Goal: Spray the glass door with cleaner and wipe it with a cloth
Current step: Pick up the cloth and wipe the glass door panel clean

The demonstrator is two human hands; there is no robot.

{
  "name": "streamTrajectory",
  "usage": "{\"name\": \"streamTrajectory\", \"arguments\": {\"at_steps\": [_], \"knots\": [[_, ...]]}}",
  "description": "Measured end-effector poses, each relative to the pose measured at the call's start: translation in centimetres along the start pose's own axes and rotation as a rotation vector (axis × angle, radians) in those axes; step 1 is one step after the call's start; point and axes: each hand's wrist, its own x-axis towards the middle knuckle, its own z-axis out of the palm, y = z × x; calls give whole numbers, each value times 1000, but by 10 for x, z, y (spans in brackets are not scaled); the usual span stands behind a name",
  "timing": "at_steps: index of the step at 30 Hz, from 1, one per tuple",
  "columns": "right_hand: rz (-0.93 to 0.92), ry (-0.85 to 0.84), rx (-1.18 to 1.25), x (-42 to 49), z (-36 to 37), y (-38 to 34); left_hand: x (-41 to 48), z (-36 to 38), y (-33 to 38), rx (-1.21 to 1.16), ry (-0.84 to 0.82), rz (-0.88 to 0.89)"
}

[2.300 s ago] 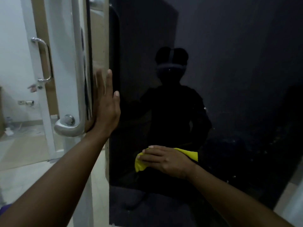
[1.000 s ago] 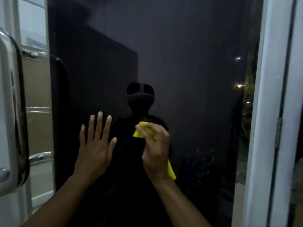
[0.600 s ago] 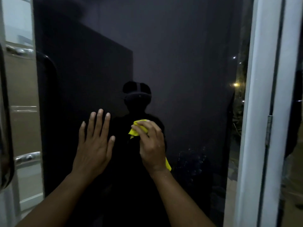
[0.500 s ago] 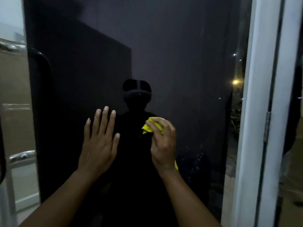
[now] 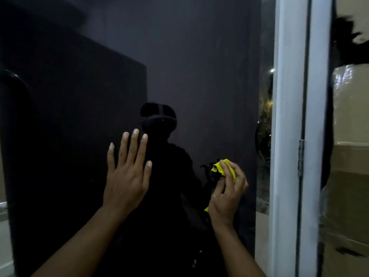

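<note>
Dim doorway, so not much can be made out tbh. Nearest, the left hand [image 5: 127, 176] is kept flat on the glass door [image 5: 199, 66], fingers straight and spread. Just right of it, the yellow cloth [image 5: 224, 166] is bunched in the curled right hand [image 5: 227, 192]. It's been swept down toward the white door frame [image 5: 289, 116] within the last half second, so wiping looks well underway. No sprayer is seen.

Your left hand [image 5: 127, 176] lies flat on the dark glass door [image 5: 199, 76], fingers straight and spread, near its middle. Your right hand [image 5: 227, 192] grips a bunched yellow cloth [image 5: 223, 166] against the glass, close to the door's right edge, beside the white frame [image 5: 287, 136]. Your dark reflection [image 5: 159, 120] shows between both hands.
</note>
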Motion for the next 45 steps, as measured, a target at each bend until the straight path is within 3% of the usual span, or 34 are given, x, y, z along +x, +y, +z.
{"name": "streamTrajectory", "arguments": {"at_steps": [10,13,21,23,28,36,40,45], "knots": [[377,206,170,11,-9,-6,5,-8,1,21,-20,71],[223,170,213,24,-4,-21,10,-8,8,41,-19,133],[-215,-121,119,67,26,-45,25,7,33,23,17,135],[-198,-95,109,66,25,-36,22,10,33,22,27,132],[26,136,108,46,14,-1,12,18,39,-2,32,121],[329,326,39,10,-19,41,-19,34,48,8,48,171],[376,298,79,11,-23,34,-25,31,44,-1,37,181],[185,147,207,27,-10,-8,-31,18,21,-27,53,88]]}}
